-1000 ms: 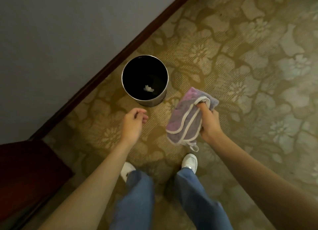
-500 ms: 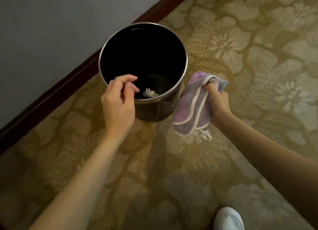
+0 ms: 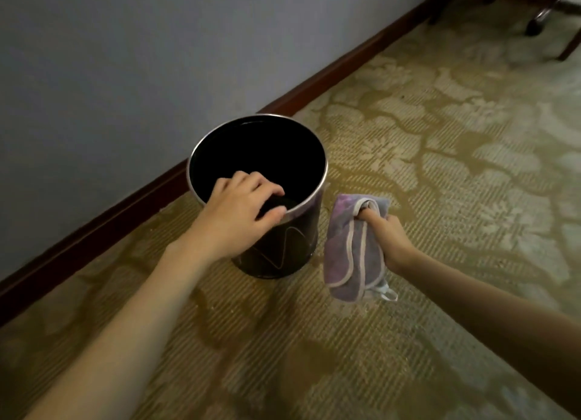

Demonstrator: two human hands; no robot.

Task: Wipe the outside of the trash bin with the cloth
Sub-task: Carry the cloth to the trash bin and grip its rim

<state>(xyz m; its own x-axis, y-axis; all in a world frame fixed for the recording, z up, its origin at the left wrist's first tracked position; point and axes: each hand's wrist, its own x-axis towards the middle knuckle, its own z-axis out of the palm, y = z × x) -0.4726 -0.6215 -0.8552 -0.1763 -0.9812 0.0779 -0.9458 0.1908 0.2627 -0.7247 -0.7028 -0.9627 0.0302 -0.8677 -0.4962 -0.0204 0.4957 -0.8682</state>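
A round dark trash bin [image 3: 292, 243] with a shiny metal rim stands on the carpet close to the wall. My left hand [image 3: 239, 212] grips its near rim, fingers inside and thumb outside. My right hand [image 3: 388, 237] is just right of the bin, closed on a folded purple cloth [image 3: 349, 250] with pale edging. The cloth hangs beside the bin's right side, close to it; contact is unclear. The bin's inside is dark and my left hand hides part of it.
A grey wall [image 3: 125, 73] with a dark wooden baseboard [image 3: 330, 73] runs diagonally behind the bin. Patterned olive carpet [image 3: 440, 168] covers the floor. Chair or table legs [image 3: 540, 14] stand at the far top right.
The view has dropped lower and closer to the bin. My left hand came down from above the rim and took hold of it. The right hand still holds the cloth beside the bin.
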